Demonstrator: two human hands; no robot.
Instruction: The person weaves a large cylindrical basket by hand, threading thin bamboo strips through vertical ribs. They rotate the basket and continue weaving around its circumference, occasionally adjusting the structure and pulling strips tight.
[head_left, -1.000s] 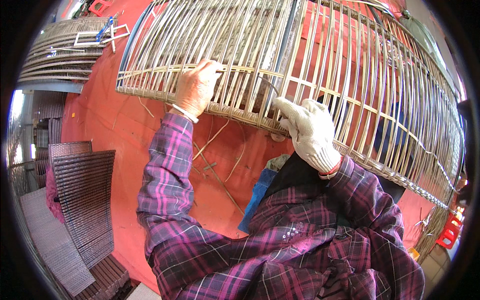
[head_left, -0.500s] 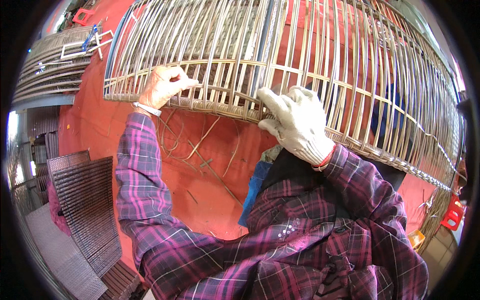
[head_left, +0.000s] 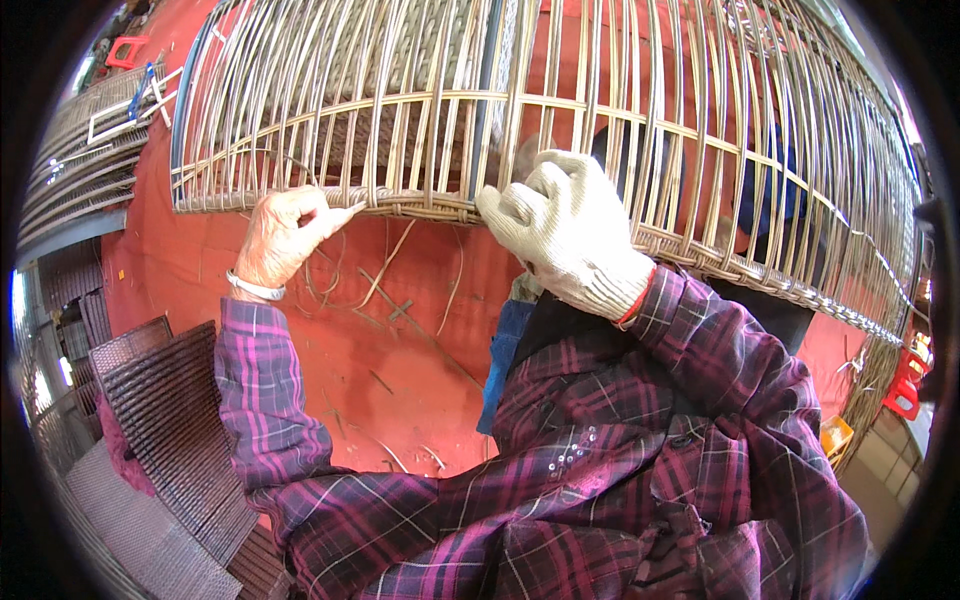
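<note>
Now both hands (head_left: 283, 238) (head_left: 562, 232) grip rattan frame (head_left: 640, 130) (rim).

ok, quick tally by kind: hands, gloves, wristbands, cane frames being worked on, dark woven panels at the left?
Hands: 2, left hand bare, right hand gloved
Gloves: 1, white knit glove, on the right hand
Wristbands: 1, white wristband
Cane frames in hand: 1, large cane frame
Dark woven panels: at least 2
Total: 7

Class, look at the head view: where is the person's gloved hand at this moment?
The gloved right hand sits just right of centre in the head view, gripping the woven lower rim of the big rattan frame, with the bare left hand pinching the same rim further left.
</note>
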